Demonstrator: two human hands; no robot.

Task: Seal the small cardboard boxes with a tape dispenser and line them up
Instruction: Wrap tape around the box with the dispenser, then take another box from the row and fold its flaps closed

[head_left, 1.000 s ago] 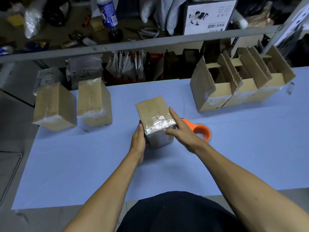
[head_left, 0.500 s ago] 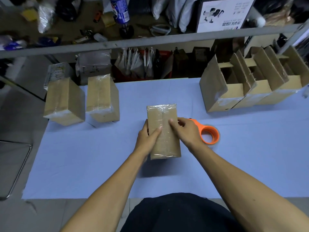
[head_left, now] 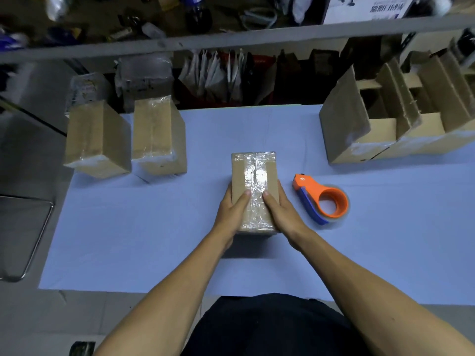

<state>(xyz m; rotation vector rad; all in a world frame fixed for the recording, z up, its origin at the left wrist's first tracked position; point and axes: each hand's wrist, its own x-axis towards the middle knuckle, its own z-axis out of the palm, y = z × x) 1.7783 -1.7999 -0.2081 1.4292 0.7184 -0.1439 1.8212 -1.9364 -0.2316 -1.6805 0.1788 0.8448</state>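
Note:
A small cardboard box (head_left: 253,170) with clear tape along its top seam stands in the middle of the light blue table (head_left: 154,227). My left hand (head_left: 231,214) holds its left side and my right hand (head_left: 282,214) its right side, both thumbs pressing on the taped top. The orange and blue tape dispenser (head_left: 322,201) lies on the table just right of the box, apart from my right hand. Two sealed boxes (head_left: 96,140) (head_left: 158,137) stand side by side at the far left.
Several open cardboard boxes (head_left: 385,124) with raised flaps stand at the far right of the table. A cluttered shelf (head_left: 231,39) runs behind the table's far edge. A metal frame (head_left: 33,235) sits off the table's left edge.
The box was turned from tilted to upright with the taped seam facing up. My hands slid to its two sides, thumbs on top. The dispenser now lies fully uncovered.

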